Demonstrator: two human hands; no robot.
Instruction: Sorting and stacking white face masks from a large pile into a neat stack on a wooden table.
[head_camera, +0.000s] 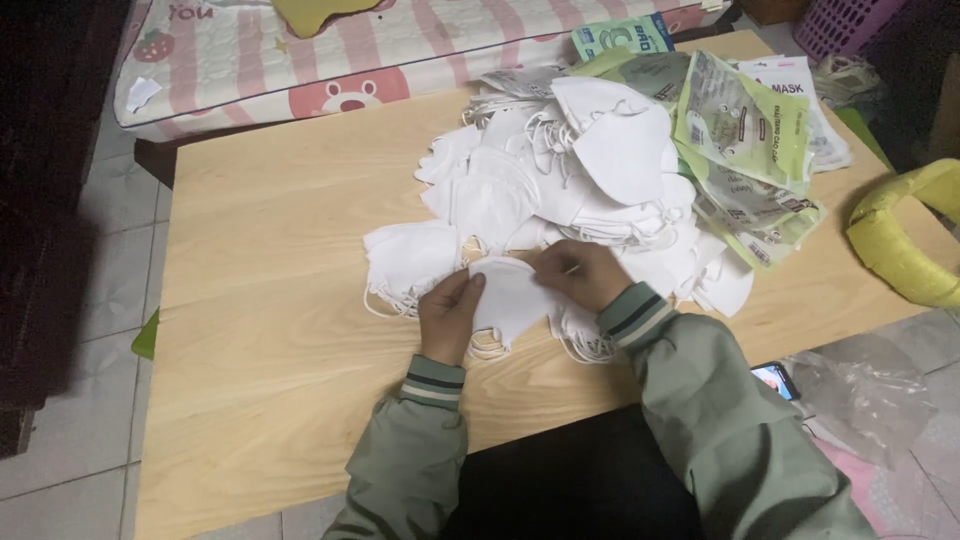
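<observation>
Both hands grip 1 white face mask (510, 295) over the worktop (280, 300); left hand (448, 315) pinches its left edge, right hand (580, 272) its top, likely flattening it; mask pile (560, 170) just behind.

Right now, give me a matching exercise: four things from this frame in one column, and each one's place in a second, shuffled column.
Things:
1. single white mask
2. pile of white masks
3. green mask packets
4. phone

Places:
A. on the floor, right of the table
B. at the table's far right
C. between the left hand and right hand
D. heaped mid-table

Pairs: 1-C, 2-D, 3-B, 4-A
</observation>
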